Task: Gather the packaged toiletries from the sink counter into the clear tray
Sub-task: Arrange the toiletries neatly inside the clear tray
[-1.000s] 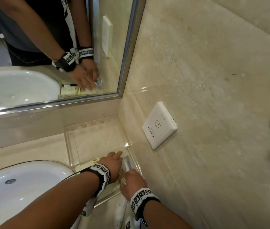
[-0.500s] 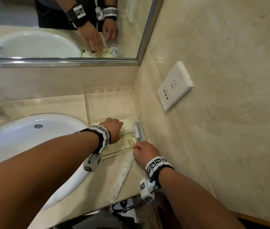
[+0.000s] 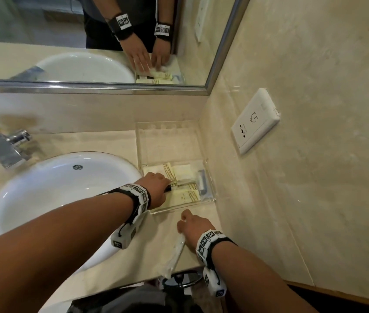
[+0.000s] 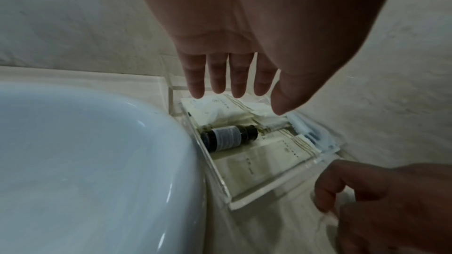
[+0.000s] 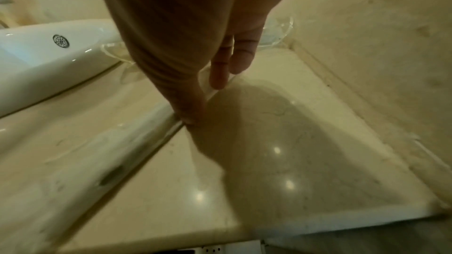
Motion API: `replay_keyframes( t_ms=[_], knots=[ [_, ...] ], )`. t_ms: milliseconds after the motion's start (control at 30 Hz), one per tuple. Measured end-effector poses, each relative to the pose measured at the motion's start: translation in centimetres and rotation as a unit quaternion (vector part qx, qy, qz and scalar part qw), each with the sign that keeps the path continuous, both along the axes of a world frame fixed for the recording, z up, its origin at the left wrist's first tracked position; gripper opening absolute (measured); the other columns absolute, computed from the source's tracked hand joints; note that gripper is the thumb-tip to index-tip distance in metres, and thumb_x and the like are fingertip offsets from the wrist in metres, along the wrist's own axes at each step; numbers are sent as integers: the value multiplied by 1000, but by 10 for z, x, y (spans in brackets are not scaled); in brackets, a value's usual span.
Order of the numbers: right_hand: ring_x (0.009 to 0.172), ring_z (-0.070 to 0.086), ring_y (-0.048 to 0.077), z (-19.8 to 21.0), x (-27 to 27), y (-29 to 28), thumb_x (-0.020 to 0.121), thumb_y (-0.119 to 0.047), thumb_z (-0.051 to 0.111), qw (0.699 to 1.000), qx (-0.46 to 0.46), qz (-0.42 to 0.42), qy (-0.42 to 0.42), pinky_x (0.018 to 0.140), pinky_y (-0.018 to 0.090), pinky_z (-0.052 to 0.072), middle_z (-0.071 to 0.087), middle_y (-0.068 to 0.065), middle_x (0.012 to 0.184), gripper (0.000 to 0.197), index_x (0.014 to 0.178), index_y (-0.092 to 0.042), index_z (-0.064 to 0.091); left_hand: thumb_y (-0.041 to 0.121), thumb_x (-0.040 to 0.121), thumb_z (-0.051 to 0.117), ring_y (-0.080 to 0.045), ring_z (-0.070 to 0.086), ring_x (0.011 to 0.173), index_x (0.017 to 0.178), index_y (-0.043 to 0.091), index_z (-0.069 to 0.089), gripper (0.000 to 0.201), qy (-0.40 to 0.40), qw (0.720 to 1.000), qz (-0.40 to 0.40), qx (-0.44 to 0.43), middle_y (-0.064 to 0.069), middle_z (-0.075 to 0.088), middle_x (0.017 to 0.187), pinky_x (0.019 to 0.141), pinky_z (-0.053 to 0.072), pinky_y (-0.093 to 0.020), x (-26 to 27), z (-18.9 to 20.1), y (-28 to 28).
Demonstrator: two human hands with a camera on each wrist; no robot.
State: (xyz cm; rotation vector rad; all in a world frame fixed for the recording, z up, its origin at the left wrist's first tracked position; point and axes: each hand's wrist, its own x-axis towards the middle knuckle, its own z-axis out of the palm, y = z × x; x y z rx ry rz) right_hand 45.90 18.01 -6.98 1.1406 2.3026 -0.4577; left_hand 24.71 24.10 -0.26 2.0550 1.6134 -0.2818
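Note:
The clear tray (image 3: 183, 205) stands in the counter's back right corner, against the side wall. It holds cream sachets (image 3: 183, 175), a small dark bottle (image 4: 227, 138) lying on its side and a blue-and-white packet (image 3: 202, 181) by the right wall. My left hand (image 3: 158, 181) hovers over the tray's near left part with straight fingers (image 4: 215, 76), holding nothing. A long clear-wrapped package (image 3: 174, 254) lies on the counter in front of the tray. My right hand (image 3: 192, 227) pinches its far end between thumb and index finger (image 5: 217, 76).
A white basin (image 3: 43, 188) fills the counter to the left, its rim touching the tray's side. A chrome faucet (image 3: 5, 145) stands behind it, below the mirror. A wall socket (image 3: 254, 120) sits on the right wall. The counter's front edge (image 3: 133, 279) is close below the package.
My right hand has drawn back out of the tray, over its front rim, onto the end of the long package. My left hand has stayed over the tray.

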Motion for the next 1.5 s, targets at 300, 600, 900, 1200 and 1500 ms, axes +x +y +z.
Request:
replay_keyframes(
  t_ms=[300,600,900,1200,1500],
  knots=[
    [98,65,36,12,-16,-5,93,-27,54,999,-30,8,13,76,39,49,65,11,111,22,111,-18,59,21,92,46,-26,50,116,135,23,49,44,20,1000,4,-14,-4,52,133,93,48,-39,-12,-3,-7],
    [74,57,15,61,-19,47,94,-34,57,988,42,-55,140,67,30,48,66,-6,93,12,102,-27,64,28,98,39,-25,59,110,127,17,57,36,3,996,62,-63,-8,61,128,89,47,-33,-23,10,5],
    [75,54,14,67,-15,81,95,-31,52,985,76,-98,120,63,29,44,60,-8,98,8,98,-31,59,43,94,50,-21,63,99,113,18,64,35,-42,991,54,-115,0,69,105,87,51,-35,-20,14,-5],
    [78,59,17,56,-11,83,96,-27,52,985,79,-113,103,71,35,54,56,-7,98,5,98,-29,56,32,87,53,-23,66,86,88,19,67,19,4,995,39,-86,0,69,88,74,53,-32,-21,5,-5],
    [83,57,17,48,-12,89,96,-26,54,987,54,-117,95,77,34,52,60,-5,111,11,104,-29,60,31,90,48,-22,64,88,95,17,67,24,66,995,13,-76,-1,67,95,68,48,-29,-2,-12,-7]
  ],
)
